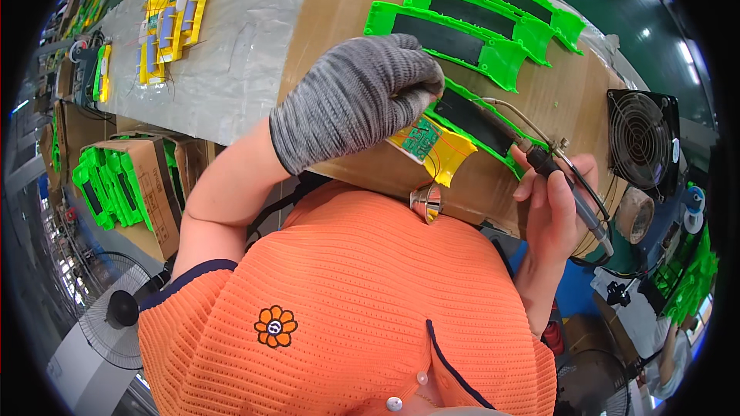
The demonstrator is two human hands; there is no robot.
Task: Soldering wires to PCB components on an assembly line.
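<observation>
My left hand [362,96], in a grey knitted glove, is closed at the left end of a green plastic shell [464,121] with a black inner strip. What its fingertips pinch is hidden. My bare right hand [556,204] grips a soldering iron [566,189] with a thin curved metal tube along it; its front end lies over that shell. Just below the left hand, a yellow plastic housing [455,156] carries a green circuit board [420,141] with thin red wires. A shiny reflector cup [426,204] sits near the table's front edge, close to my body.
Several green shells [439,38] lie in a row on the cardboard [331,11] farther back. A black fan [642,139] and a cardboard roll [634,216] are at the right. Yellow assemblies [173,23] lie at the left, above a carton [158,200] of green shells.
</observation>
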